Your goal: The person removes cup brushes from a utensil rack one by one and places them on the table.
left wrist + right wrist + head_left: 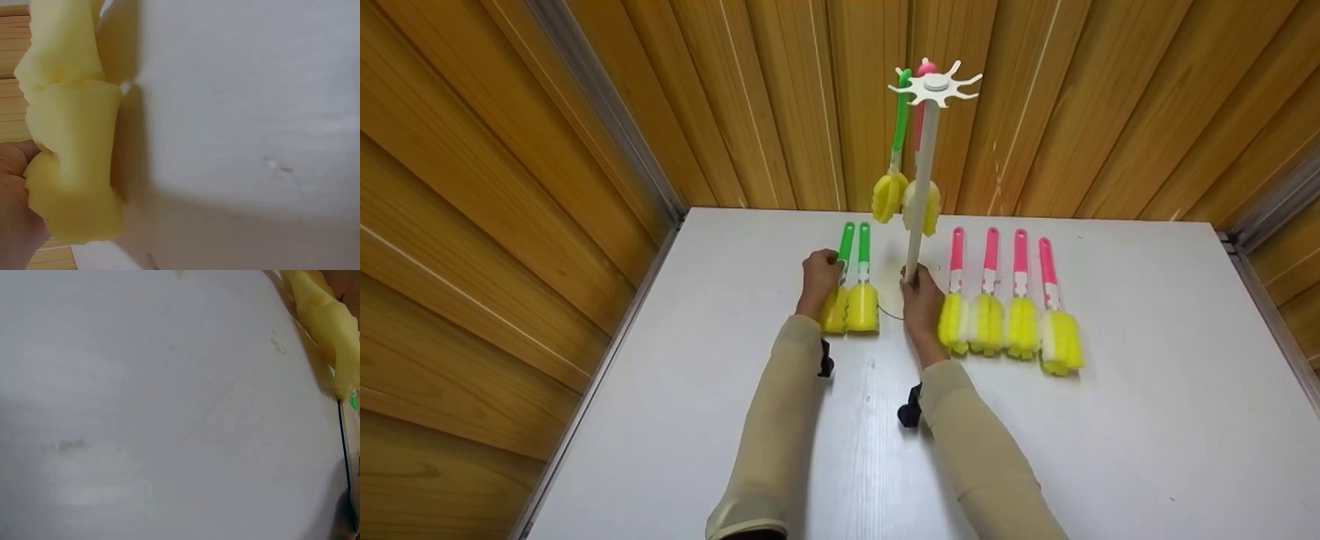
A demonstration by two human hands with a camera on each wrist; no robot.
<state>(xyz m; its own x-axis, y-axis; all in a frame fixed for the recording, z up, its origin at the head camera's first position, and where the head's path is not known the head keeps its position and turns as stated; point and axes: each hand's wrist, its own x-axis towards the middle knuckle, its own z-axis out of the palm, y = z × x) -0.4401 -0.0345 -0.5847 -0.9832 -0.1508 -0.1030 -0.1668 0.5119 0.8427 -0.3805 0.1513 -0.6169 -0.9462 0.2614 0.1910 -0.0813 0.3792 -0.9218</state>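
Note:
On the left of the white table, my left hand pinches the green handle of the outer sponge brush. Right beside it lies another green-handled sponge brush. My right hand grips the white pole of a stand low down, near its round base. Hooks spread from the stand's top; a green-handled brush and a pink-handled brush hang there. The left wrist view shows yellow sponge heads in front of part of my left hand. One sponge head edges into the right wrist view.
Several pink-handled sponge brushes lie in a row to the right of the stand. The white table ends at a wood-panelled wall behind, with more panelling at the left and right.

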